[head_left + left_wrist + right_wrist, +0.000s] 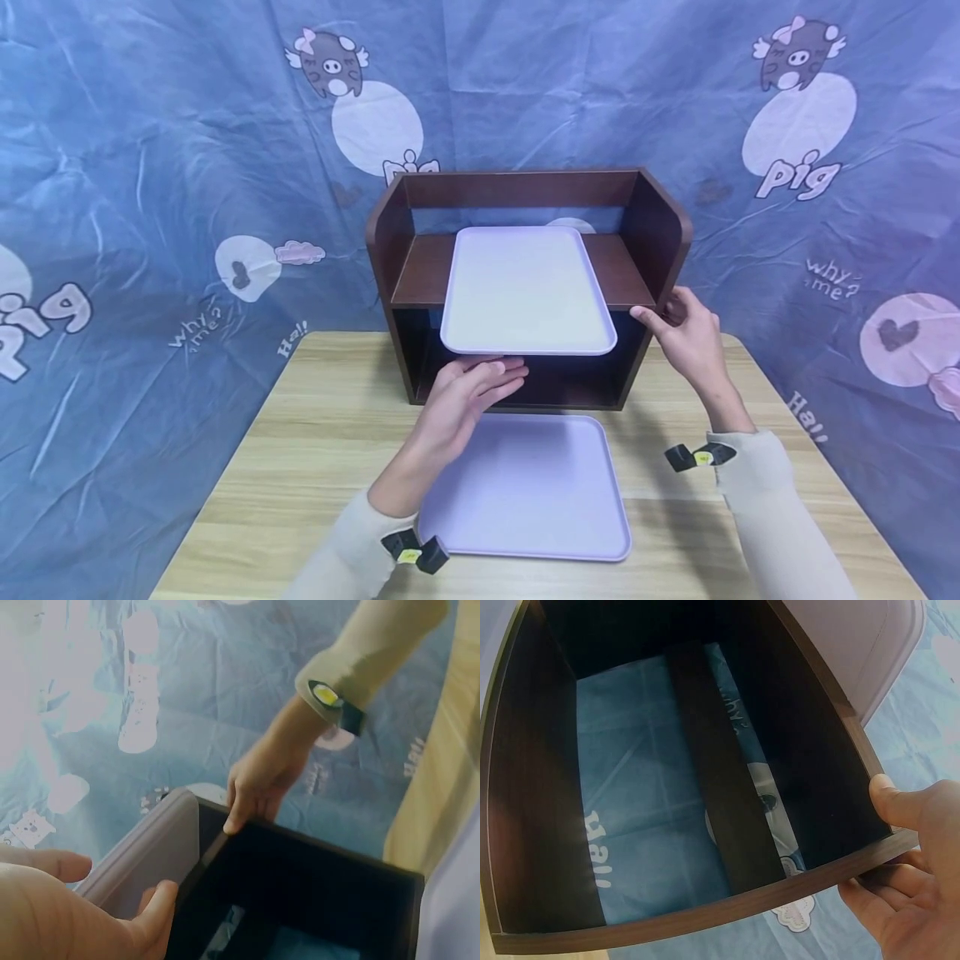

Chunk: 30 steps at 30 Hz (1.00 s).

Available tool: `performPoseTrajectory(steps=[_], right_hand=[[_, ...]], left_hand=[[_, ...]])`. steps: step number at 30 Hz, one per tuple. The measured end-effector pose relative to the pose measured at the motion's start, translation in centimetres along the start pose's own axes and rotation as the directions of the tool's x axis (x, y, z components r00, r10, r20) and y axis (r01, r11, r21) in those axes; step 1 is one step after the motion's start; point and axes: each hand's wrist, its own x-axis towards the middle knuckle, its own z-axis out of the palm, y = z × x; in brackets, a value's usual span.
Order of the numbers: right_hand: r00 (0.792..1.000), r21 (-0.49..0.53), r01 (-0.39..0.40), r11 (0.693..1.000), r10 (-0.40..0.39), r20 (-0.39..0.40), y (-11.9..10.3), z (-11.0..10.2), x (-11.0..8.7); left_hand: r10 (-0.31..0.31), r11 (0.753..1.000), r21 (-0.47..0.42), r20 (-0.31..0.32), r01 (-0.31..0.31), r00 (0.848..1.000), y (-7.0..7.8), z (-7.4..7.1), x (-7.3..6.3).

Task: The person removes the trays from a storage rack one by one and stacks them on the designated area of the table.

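A white tray (529,287) lies on the upper board of a dark brown two-tier shelf (663,225), its front part jutting out past the board. Just under the tray's front edge is my left hand (468,396), fingers loosely extended. In the left wrist view, its fingertips (161,896) lie close to the tray's underside (154,859). My right hand (686,333) grips the shelf's right side panel at the height of the middle board. The right wrist view shows its thumb (889,796) on the front edge and the fingers round the outside.
A second tray (532,487), pale lilac, lies flat on the wooden table (300,467) in front of the shelf. Behind the table hangs a blue cloth (187,167) with pig prints. The lower compartment (555,387) of the shelf is dark and partly hidden by the upper tray.
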Motion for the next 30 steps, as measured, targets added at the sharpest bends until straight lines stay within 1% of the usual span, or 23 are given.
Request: performPoseTrajectory(steps=[5,9,12,15,21,26,30], right_hand=[[1.000,-0.001,0.000,1.000,0.000,-0.001,0.1,0.0,0.0],[1.000,0.008,0.001,1.000,-0.001,-0.003,0.2,0.1,0.0],[1.000,0.012,0.001,1.000,-0.001,-0.004,0.2,0.1,0.1],[1.000,0.011,0.000,1.000,0.000,-0.005,0.2,0.1,0.1],[1.000,0.004,-0.006,1.000,0.006,-0.006,0.2,0.0,-0.1],[1.000,-0.002,-0.008,1.000,0.008,-0.006,0.2,-0.1,-0.1],[1.000,-0.004,-0.002,1.000,0.001,-0.010,0.1,0.0,0.0]], left_hand=[[0.001,0.990,-0.142,-0.011,-0.003,1.000,-0.2,1.0,0.4],[-0.002,0.973,-0.229,-0.033,-0.005,0.999,-0.3,1.9,0.7],[0.003,0.960,-0.279,-0.060,-0.020,0.998,-0.4,2.4,0.9],[0.009,0.949,-0.313,-0.101,-0.040,0.995,-0.7,2.9,1.2],[0.027,0.928,-0.362,-0.179,-0.092,0.983,-1.2,3.7,1.7],[0.031,0.914,-0.391,-0.202,-0.110,0.979,-1.4,4.1,2.0],[0.019,0.896,-0.430,-0.218,-0.114,0.976,-1.4,4.6,2.2]])
